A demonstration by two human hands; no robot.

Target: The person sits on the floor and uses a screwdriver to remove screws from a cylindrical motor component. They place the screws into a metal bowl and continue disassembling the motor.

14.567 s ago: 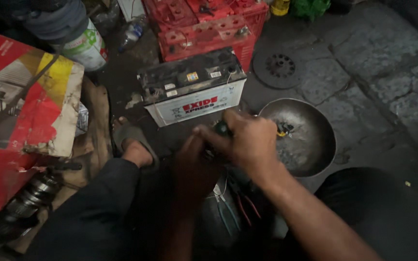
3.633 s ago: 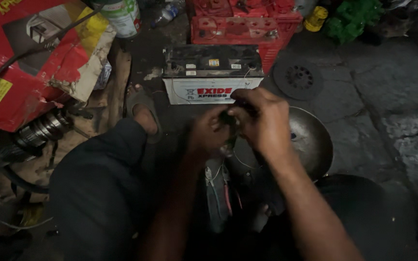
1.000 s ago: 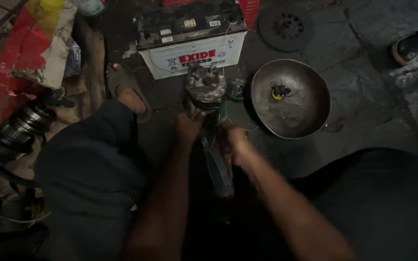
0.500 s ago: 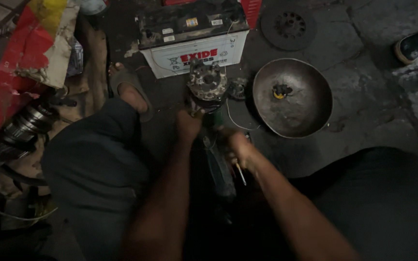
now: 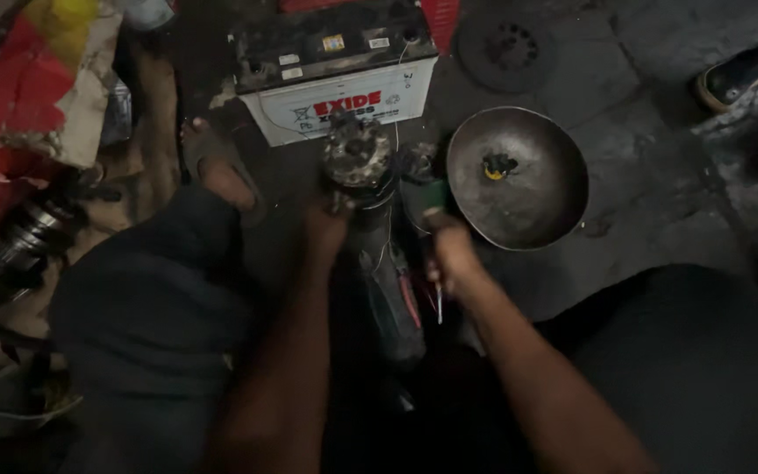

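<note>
A dirty cylindrical motor part (image 5: 357, 156) stands on end on the dark floor between my knees, its round metal top facing up. My left hand (image 5: 326, 226) grips its side just below that top. My right hand (image 5: 451, 256) is closed around a green-handled screwdriver (image 5: 423, 195); the handle sticks out above my fist and the thin shaft (image 5: 439, 305) points down toward me. The tool is just right of the motor part, whose lower body with red wires (image 5: 401, 298) runs back between my arms.
A white car battery (image 5: 337, 96) with a black top stands just beyond the part. A metal bowl (image 5: 537, 197) holding a small yellow piece (image 5: 493, 167) sits to the right. Red and yellow carton (image 5: 19, 114) lies left, my sandalled foot (image 5: 221, 171), a round drain cover (image 5: 506, 48), another person's shoe (image 5: 739, 75).
My hands have dropped from working together at the part's top. The left now holds its side, and the right has shifted slightly up and right with the screwdriver.
</note>
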